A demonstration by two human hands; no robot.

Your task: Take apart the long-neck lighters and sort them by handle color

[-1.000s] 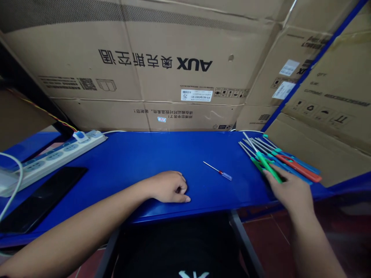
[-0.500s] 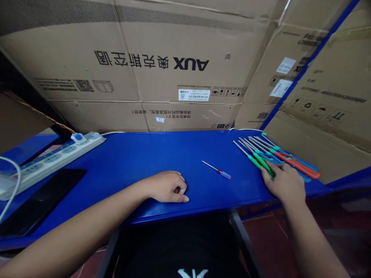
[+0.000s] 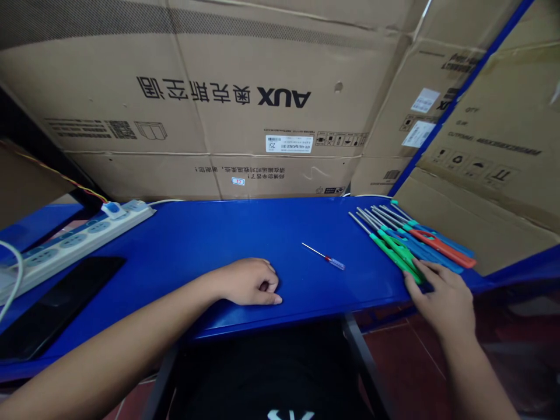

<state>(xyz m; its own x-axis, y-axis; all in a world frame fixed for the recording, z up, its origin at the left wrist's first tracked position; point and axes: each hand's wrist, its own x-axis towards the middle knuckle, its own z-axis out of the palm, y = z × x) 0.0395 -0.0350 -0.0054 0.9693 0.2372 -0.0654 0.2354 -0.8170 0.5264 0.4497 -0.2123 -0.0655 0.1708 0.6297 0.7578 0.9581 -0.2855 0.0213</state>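
Observation:
My left hand (image 3: 254,282) rests on the blue tabletop in a loose fist, with nothing visible in it. Toward the right edge, my right hand (image 3: 444,294) has its thumb and fingers around the handle end of a green stick lighter (image 3: 396,252). A second green lighter lies close alongside, partly under the fingers. Next to them, several blue lighters (image 3: 431,252) and an orange-red lighter (image 3: 450,248) lie side by side, metal tubes pointing away from me. Between my hands is a small screwdriver (image 3: 335,262) with a clear purple handle and red collar.
A white power strip (image 3: 87,239) with a plug lies at the left, beside a flat black object (image 3: 61,306). Printed cardboard (image 3: 227,128) walls the back, and more cardboard (image 3: 490,204) stands on the right. The table's front edge (image 3: 301,318) runs just before my body.
My right hand has slid back toward me along the green lighters, uncovering more of their handles. My left hand stays in place. The view has shifted slightly.

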